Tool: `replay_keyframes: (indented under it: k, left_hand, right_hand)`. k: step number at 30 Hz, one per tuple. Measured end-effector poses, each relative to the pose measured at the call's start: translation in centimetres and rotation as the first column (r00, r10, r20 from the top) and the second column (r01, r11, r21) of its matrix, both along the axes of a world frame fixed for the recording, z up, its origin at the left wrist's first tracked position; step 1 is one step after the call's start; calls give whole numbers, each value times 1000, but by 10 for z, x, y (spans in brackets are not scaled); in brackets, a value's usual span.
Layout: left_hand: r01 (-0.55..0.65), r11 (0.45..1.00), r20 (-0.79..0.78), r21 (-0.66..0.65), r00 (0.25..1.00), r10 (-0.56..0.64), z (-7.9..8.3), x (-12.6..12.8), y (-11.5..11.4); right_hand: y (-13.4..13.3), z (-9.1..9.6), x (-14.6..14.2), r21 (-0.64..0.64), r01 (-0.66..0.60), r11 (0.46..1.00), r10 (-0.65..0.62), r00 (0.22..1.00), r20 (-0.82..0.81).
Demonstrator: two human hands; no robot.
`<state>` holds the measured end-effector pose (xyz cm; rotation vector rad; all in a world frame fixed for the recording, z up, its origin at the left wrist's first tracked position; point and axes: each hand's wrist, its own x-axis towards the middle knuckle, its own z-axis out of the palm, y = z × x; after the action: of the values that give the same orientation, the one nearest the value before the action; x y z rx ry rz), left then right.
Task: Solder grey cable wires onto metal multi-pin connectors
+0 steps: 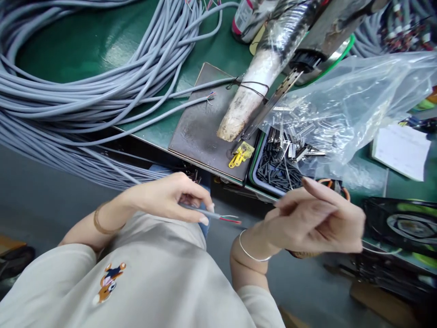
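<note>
My left hand (172, 197) is closed around a grey cable (205, 212), pinching it near its stripped end between thumb and fingers. From that end stick out thin bare-ended wires (230, 220), a red one and a pale or greenish one. My right hand (317, 221) is raised to the right of the cable, apart from it, in front of the tray's near edge. It is blurred, with the fingers bent inward, and I cannot make out whether anything is in them.
A big bundle of grey cables (102, 102) covers the left. A soldering iron (266, 107) and a wrapped white rod (239, 105) extend over a dark board (201, 127) with yellow terminals (239, 157). A tray (261, 175) holds connectors and black tubes. Plastic bag (362, 100), notepad (401, 148), fan (406, 228) lie right.
</note>
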<state>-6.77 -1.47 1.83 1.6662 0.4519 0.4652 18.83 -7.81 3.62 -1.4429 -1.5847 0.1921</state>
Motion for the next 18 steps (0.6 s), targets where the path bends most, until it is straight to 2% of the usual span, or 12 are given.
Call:
replay_keyframes:
  k: [1,2,3,5,7,10,16,18]
  left_hand:
    - [-9,1000,-40,21,999,10,-6,9,-3]
    - [-86,996,-80,40,993,89,-12,18,-5]
    - [-213,976,-90,40,972,216,-18,27,-6]
    - [-441,897,-70,-39,897,437,-27,41,-7]
    - [-564,815,-26,-131,824,566,-31,48,-7]
    - [-609,764,6,-213,781,625,-30,51,-6]
    - [-635,734,50,-242,747,663,-26,49,-3]
    - [-639,724,62,-260,737,673,-26,48,-2]
  right_hand:
    - [3,-2,-6,-9,6,1000,-6,1000,10]
    - [6,-4,-11,-26,10,1000,-9,1000,21]
    - [8,-8,-17,-44,16,999,-15,999,31]
    - [10,-14,-25,-65,44,997,-42,998,43]
    - [10,-21,-30,-47,88,995,-86,996,27]
    - [12,-30,-34,-25,95,995,-95,995,-10]
    - [22,-40,-39,-71,-11,997,13,999,34]
    - [22,-41,-40,-99,-90,991,96,993,65]
